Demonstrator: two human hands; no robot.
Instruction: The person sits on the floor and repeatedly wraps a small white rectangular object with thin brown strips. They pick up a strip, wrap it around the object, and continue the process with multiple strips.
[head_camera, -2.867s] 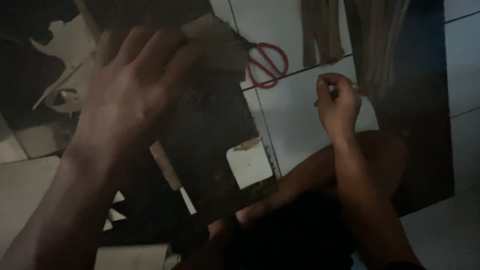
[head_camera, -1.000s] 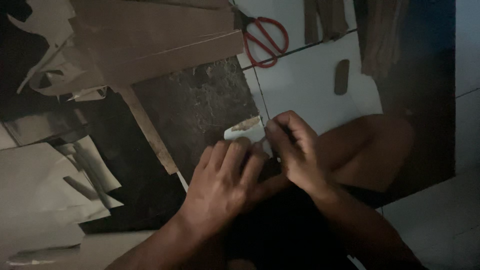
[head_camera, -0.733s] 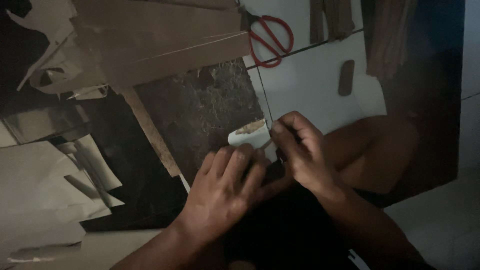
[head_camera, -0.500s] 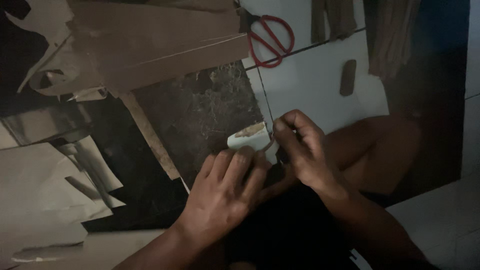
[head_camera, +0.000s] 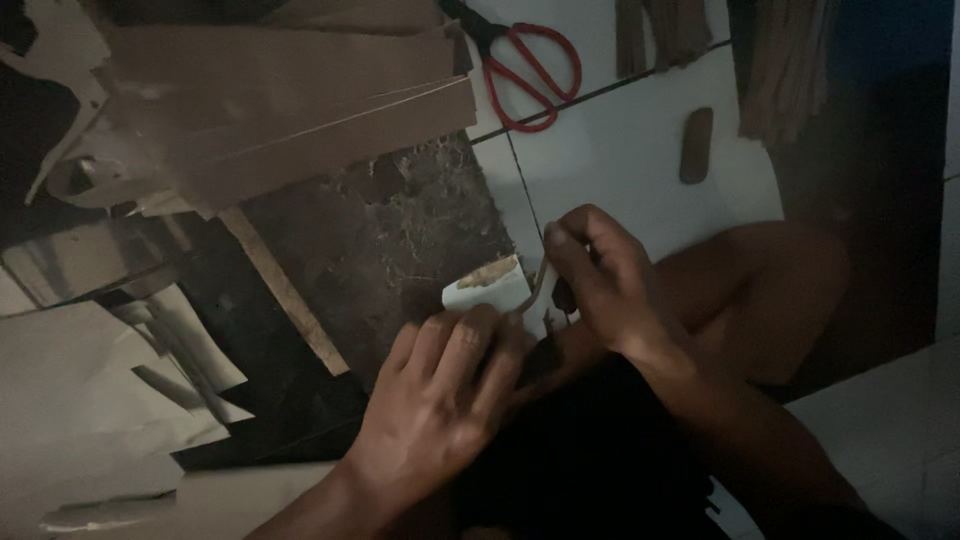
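On dim (white) tiles — cardboard

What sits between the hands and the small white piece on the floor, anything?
Nothing visible. The left hand has its fingertips right at the small white piece, and the right hand is beside it holding a thin light strip. The red scissors lie well clear.

cardboard strips left, scissors ahead
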